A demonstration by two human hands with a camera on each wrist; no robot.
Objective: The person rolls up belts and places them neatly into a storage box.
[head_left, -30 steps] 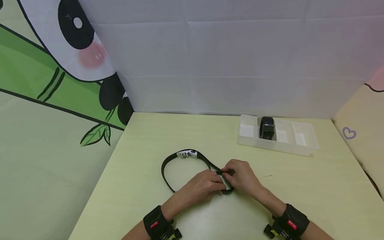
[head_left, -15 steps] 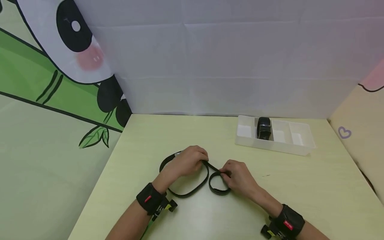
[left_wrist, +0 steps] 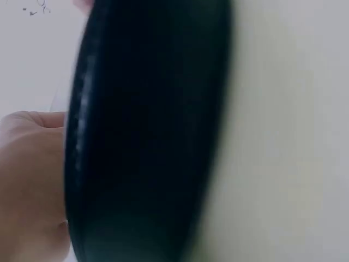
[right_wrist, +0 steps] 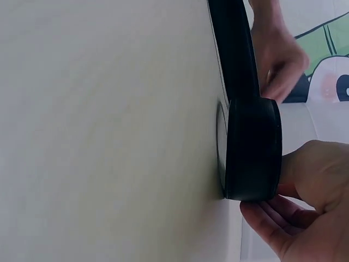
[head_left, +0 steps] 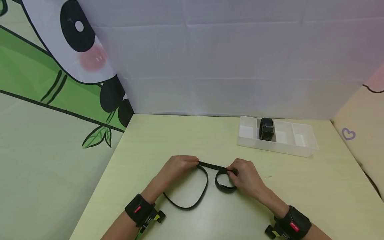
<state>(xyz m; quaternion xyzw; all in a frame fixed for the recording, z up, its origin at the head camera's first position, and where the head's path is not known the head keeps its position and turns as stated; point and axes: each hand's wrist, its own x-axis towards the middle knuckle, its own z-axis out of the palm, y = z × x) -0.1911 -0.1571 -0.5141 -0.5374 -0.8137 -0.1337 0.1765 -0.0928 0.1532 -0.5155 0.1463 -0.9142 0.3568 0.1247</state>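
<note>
A black belt stands on its edge on the table, partly wound into a small coil. My right hand pinches the coil's far side, thumb and fingers at the strap. To the left, my left hand grips the strap, which runs taut between both hands. From there the rest sweeps round in a wide loose loop in front of the left hand. No buckle shows in the head view now. The dark strap fills much of the left wrist view. The right wrist view shows the coil upright beside the right fingers.
A white divided tray stands at the back right of the pale table. One of its compartments holds a rolled black belt. A pale cloth backdrop rises behind the table, with a printed cartoon panel on the left.
My left hand left the coil, moved to the far strap, then drew it leftward, covering the silver buckle seen earlier. The strap between the hands lengthened. My right hand stayed at the coil.
</note>
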